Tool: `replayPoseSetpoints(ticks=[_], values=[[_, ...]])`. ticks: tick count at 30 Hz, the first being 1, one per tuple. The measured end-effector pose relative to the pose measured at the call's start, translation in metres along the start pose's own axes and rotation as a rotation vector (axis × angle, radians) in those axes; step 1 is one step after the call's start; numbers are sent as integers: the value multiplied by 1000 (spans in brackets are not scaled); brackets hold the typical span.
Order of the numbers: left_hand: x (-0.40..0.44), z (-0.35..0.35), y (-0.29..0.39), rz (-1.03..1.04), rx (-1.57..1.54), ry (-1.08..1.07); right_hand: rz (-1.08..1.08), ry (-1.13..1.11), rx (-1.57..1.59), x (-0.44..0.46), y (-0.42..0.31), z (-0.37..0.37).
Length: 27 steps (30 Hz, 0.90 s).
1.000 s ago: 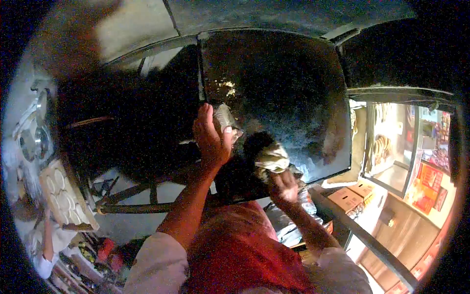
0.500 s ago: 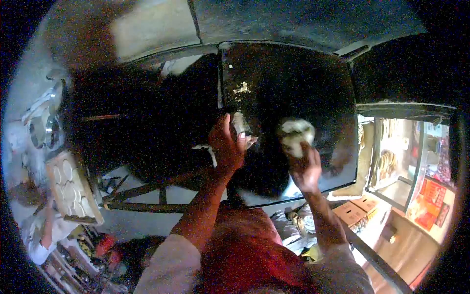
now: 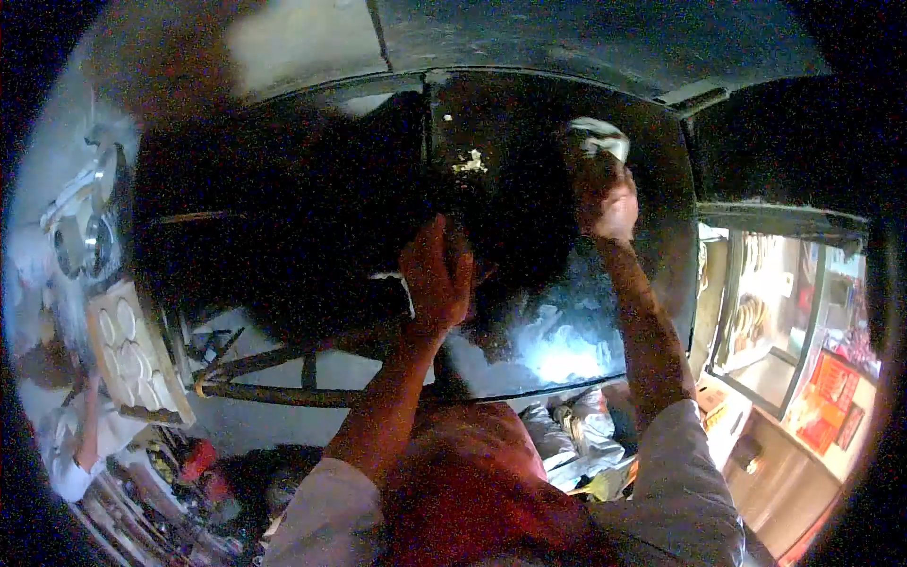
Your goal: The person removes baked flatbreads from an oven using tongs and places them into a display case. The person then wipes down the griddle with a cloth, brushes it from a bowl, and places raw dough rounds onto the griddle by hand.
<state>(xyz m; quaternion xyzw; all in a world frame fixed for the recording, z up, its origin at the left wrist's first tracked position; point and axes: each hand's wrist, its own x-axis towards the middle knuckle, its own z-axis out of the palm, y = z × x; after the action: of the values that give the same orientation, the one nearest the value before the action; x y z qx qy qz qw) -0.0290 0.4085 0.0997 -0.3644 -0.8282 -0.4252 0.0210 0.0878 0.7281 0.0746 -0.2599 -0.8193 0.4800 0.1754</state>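
A crumpled whitish cloth [image 3: 601, 140], blurred by motion, is gripped in my right hand [image 3: 609, 208] over the upper right of a dark flat panel [image 3: 529, 227]. The fingers there are bent around the cloth's lower side. My left hand [image 3: 439, 279] is at the panel's left side, its fingers stretched out and nothing visible in them. Pale crumbs or flakes [image 3: 470, 161] lie on the panel above my left hand. Low on the panel, a bright whitish smear [image 3: 567, 345] shines in the light.
On the left, a wooden tray [image 3: 132, 354] holds several pale round discs, with another person's arm [image 3: 90, 425] beside it. Grey plastic bags [image 3: 586, 425] lie below the panel. A lit glass display case [image 3: 761, 312] stands at the right. A dark wooden frame [image 3: 283, 387] sits lower left.
My right hand has moved up and slightly right across the panel with the whitish cloth. The smear low on the panel now shows fully. My left hand has stayed near the same spot.
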Motion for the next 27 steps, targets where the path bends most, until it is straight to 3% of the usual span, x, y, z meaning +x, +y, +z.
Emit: replayPoseSetpoints(ticks=[2,4,6,7,8,10,12,14,18,19,20,22,23,25,26,27], values=[[-1,-1,0,-14,9,-4,-9,123,-132,-3,34,16],[0,-4,2,-32,20,5,48,323,400,-14,143,66],[0,-5,7,-16,19,44,294,36,-731,-24,37,106],[4,-3,7,11,7,86,222,66,-768,-31,31,95],[5,0,7,19,-2,91,3,176,-576,-39,-82,85],[-3,5,3,-65,-23,-1,-38,316,-412,-77,-93,64],[-22,41,-19,-292,-444,-18,218,254,-558,-156,-94,40],[-16,29,-11,-225,-353,-26,39,330,-562,-233,-124,51],[-5,25,-10,-103,-290,-20,171,240,-760,-292,-155,132],[-5,26,-11,-134,-297,-47,162,307,-824,-300,-114,151],[1,9,-6,-154,-135,-138,58,303,-849,-317,-85,163],[-5,-25,-1,-167,-537,-72,214,255,-649,-307,-110,163],[-16,-48,-18,-84,-391,-134,199,316,-577,-299,-148,151],[-53,-102,-10,-287,-769,-189,248,452,-471,-299,-167,136],[-84,-112,-35,24,-564,-159,310,514,-425,-304,-151,141],[-120,-124,-36,-288,-814,-235,163,492,-784,-308,-139,148]])
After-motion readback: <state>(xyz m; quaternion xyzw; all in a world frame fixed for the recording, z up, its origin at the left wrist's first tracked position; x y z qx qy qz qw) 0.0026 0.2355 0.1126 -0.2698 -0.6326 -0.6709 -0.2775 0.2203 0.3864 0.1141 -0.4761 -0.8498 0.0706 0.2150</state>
